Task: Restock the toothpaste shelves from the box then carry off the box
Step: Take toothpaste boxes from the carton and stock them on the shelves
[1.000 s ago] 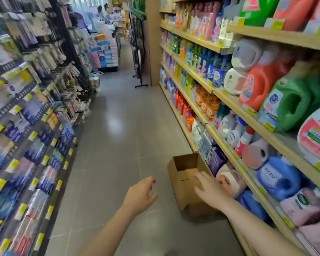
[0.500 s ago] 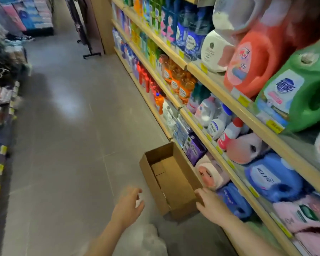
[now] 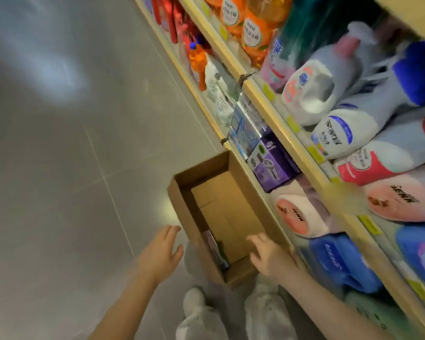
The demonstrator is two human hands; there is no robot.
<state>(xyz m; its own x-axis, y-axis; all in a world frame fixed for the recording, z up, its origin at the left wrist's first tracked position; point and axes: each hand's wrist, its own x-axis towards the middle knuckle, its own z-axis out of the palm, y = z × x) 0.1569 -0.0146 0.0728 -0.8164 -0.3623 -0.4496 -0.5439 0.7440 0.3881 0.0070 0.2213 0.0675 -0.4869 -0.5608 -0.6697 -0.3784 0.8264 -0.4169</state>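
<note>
Open brown cardboard box (image 3: 221, 212) sits on the grey tiled floor (image 3: 59, 168), long side running near to far, its right wall tight against the foot of the wooden shelving (image 3: 277, 119). Top flaps absent or folded; inside shows bare cardboard bottom. One slim dark packet (image 3: 215, 249) lies along the inner left wall at the near end; print too blurred to read, so cannot tell what it is.

Left hand (image 3: 161, 253) hovers just left of the box's near left wall, fingers straight and loosely spread, palm turned toward the box. Whether the fingertips touch the cardboard cannot be told; holds nothing.

Right hand (image 3: 268, 258) is over the near right corner of the box, fingers extended and slightly apart, reaching down into or onto the rim. Contact looks likely but blur hides the exact touch; no curl round the wall visible.

Pale trouser legs (image 3: 199, 312) of the person show at the near edge, below the box.

Right side: lowest shelf holds a purple carton (image 3: 272, 165) just far of the box, blue-and-white cartons (image 3: 245, 128) beyond it, then white bottles and an orange bottle (image 3: 198, 62) farther off. Near end of that shelf: pink-capped pouch (image 3: 297, 214) and blue pouch (image 3: 339, 261). Shelf above carries white and pink detergent jugs (image 3: 312, 92) lying tilted, orange bottles at the far end.
</note>
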